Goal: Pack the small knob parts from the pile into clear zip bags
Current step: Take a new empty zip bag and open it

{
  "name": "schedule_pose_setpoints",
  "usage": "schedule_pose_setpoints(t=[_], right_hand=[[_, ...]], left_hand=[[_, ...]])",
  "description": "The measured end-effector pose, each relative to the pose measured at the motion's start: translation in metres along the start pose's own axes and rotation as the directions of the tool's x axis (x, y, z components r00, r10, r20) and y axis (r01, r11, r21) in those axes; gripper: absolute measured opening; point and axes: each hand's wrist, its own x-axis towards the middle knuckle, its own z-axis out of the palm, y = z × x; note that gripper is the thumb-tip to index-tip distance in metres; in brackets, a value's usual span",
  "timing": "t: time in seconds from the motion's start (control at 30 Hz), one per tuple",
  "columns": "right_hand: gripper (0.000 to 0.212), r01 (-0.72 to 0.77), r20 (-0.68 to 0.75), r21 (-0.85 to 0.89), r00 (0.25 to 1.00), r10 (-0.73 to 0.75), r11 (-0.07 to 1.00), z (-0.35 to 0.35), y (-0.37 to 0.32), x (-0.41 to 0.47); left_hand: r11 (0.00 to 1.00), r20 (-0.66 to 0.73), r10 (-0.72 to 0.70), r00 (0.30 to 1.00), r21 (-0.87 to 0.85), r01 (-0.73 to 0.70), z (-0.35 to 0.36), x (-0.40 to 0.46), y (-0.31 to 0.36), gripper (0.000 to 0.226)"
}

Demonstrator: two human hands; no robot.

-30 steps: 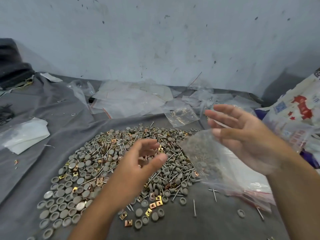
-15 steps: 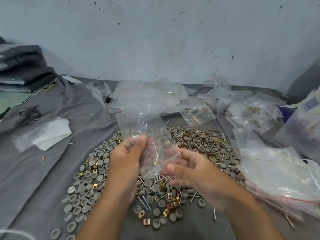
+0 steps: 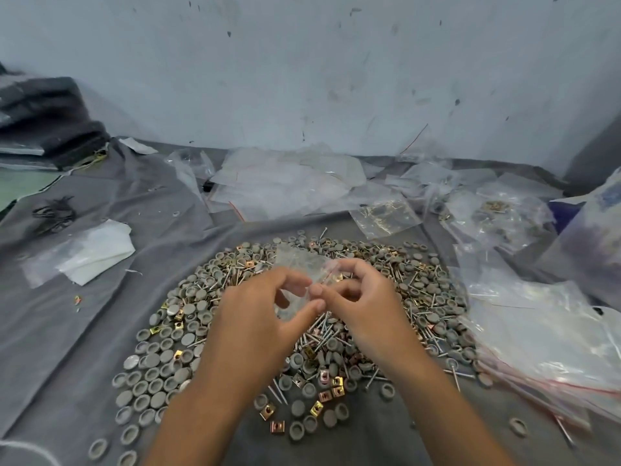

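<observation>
A wide pile of small grey round knob parts (image 3: 161, 371), mixed with thin nails and brass square clips, lies on the grey cloth (image 3: 67, 331). Above its middle I hold a small clear zip bag (image 3: 304, 265). My left hand (image 3: 258, 317) pinches the bag's lower edge between thumb and fingers. My right hand (image 3: 361, 301) pinches the same edge from the right. The fingertips of both hands nearly meet. The bag's lower part is hidden behind my fingers.
A heap of empty clear zip bags (image 3: 285, 183) lies at the back. Filled bags (image 3: 386, 213) and a stack of red-striped bags (image 3: 554, 348) lie on the right. White folded plastic (image 3: 90, 250) sits left. Dark folded cloth (image 3: 43, 129) is far left.
Both hands came together over the pile with a clear bag; the bag dropped lower and is now pinched between both hands. One second ago my hands were apart and open.
</observation>
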Motion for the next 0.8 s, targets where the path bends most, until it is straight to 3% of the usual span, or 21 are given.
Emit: schedule_pose_setpoints(t=[0.07,0.17,0.3,0.5,0.63,0.73,0.8], right_hand=[[0.052,0.000,-0.008,-0.002,1.000,0.000,1.000,0.002,0.000,0.002],[0.050,0.022,-0.015,-0.009,1.000,-0.022,1.000,0.004,0.000,0.004],[0.045,0.014,-0.023,-0.005,1.000,-0.014,1.000,0.006,-0.002,0.006],[0.040,-0.003,-0.004,-0.087,1.000,0.003,0.996,0.010,-0.007,0.002],[0.039,-0.013,0.022,-0.108,1.000,0.016,0.994,0.016,-0.003,0.000],[0.047,-0.091,0.116,-0.096,0.988,0.102,0.991,0.011,-0.001,0.002],[0.050,-0.145,0.222,-0.191,0.957,0.187,0.971,0.005,0.002,0.002]], left_hand=[[0.999,0.025,0.011,1.000,0.045,-0.012,-0.002,0.000,-0.004,0.027],[0.999,-0.014,-0.012,1.000,-0.033,0.011,-0.006,0.001,-0.012,0.016],[0.997,-0.050,-0.060,0.997,-0.058,0.057,-0.009,0.001,-0.017,0.020],[0.997,-0.233,-0.030,0.972,0.061,0.046,-0.004,0.004,-0.015,0.025],[0.967,-0.295,0.080,0.952,0.253,-0.003,0.005,0.001,-0.011,0.025],[0.945,-0.248,0.122,0.961,0.327,-0.035,0.010,-0.003,-0.007,0.032],[0.944,-0.245,0.078,0.967,0.331,0.008,0.010,-0.003,-0.008,0.032]])
